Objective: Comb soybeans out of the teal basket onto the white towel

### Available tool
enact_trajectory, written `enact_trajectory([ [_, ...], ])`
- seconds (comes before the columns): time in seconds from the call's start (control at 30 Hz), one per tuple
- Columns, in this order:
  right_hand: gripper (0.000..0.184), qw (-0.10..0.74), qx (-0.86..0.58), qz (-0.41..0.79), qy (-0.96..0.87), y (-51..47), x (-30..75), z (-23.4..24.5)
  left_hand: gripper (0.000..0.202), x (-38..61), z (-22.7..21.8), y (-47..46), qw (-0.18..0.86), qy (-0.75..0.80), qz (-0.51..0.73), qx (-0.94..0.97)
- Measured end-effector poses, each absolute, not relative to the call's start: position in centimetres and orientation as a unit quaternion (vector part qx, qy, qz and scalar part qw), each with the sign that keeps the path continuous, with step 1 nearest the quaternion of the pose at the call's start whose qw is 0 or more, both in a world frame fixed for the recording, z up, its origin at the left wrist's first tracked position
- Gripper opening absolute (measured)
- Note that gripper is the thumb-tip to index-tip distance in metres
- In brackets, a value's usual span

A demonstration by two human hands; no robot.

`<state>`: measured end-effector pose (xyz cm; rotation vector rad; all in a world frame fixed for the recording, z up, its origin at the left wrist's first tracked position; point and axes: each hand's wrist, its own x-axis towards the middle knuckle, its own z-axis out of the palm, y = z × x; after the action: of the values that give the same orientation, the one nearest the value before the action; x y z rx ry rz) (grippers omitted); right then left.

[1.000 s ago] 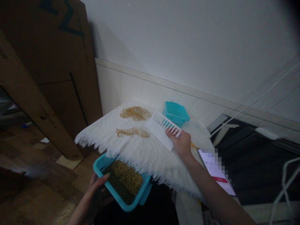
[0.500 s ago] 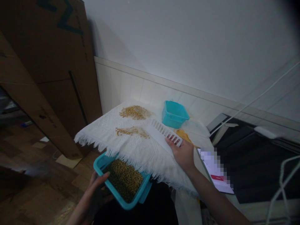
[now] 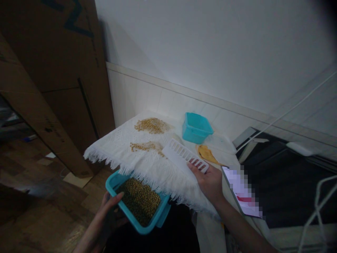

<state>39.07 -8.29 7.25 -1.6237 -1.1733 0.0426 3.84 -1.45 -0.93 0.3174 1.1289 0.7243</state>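
Note:
My left hand (image 3: 106,214) grips the near corner of a teal tray (image 3: 112,180) filled with beans, held just below the fringed front edge of a white cloth (image 3: 155,168). My right hand (image 3: 209,181) holds a white slotted plastic scraper (image 3: 181,156) by its right end, lying low over the cloth. Two patches of yellowish beans lie on the cloth: a bigger pile (image 3: 152,125) at the back and a thin strip (image 3: 144,146) just left of the scraper.
An empty teal tray (image 3: 196,128) stands at the back of the cloth, with a yellow scrap (image 3: 206,154) in front of it. A phone (image 3: 242,191) lies to the right. A big cardboard box (image 3: 50,70) rises at the left; white cables hang at the right.
My right hand has lowered the scraper from a raised, tilted pose down to the cloth and drawn it slightly nearer, uncovering the yellow scrap. The left hand and bean tray stayed put.

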Motion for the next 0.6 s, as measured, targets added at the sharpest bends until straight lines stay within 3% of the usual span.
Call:
enact_trajectory([
  [0.43, 0.029, 0.521, -0.689, 0.020, -0.503, -9.3, 38.7, 8.6, 0.135, 3.9, -0.4, -1.5, 0.757, 0.543, 0.319, 0.175],
  [0.6, 0.029, 0.516, -0.684, 0.026, -0.515, -9.2, 38.3, 9.5, 0.115, 3.8, 0.2, -1.9, 0.758, 0.534, 0.330, 0.178],
])
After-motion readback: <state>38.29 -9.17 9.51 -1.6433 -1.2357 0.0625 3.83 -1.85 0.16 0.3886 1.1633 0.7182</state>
